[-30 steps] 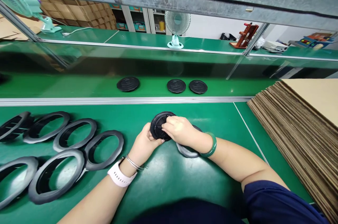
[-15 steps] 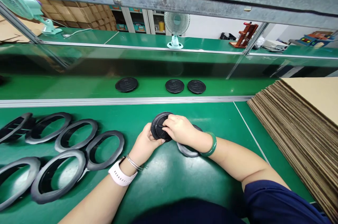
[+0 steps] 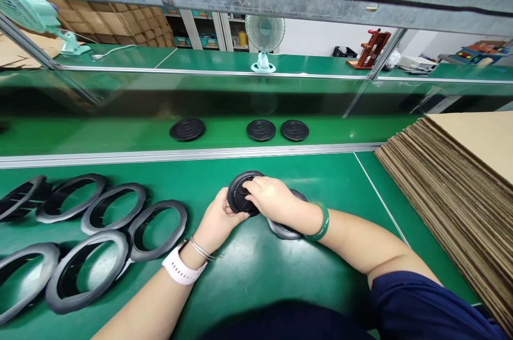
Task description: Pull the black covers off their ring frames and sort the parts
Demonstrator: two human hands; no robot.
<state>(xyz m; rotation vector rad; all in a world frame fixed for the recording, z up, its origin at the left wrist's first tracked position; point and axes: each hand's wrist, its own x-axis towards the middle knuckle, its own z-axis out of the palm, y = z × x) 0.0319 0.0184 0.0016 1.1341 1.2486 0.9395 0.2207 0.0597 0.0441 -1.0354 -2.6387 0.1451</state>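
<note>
I see the left hand (image 3: 218,219) with its grip clamped on the lower edge of a round black plastic disc (image 3: 239,193), held tilted just above the green surface (image 3: 256,270). Right hand (image 3: 272,198) fingers pinch the disc's face. A grey plastic ring (image 3: 285,230) lies under the right wrist.

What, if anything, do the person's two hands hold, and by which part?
Both hold one black round disc: the left hand grips its lower rim from beneath, and the right hand presses fingers on its face and right edge.
</note>
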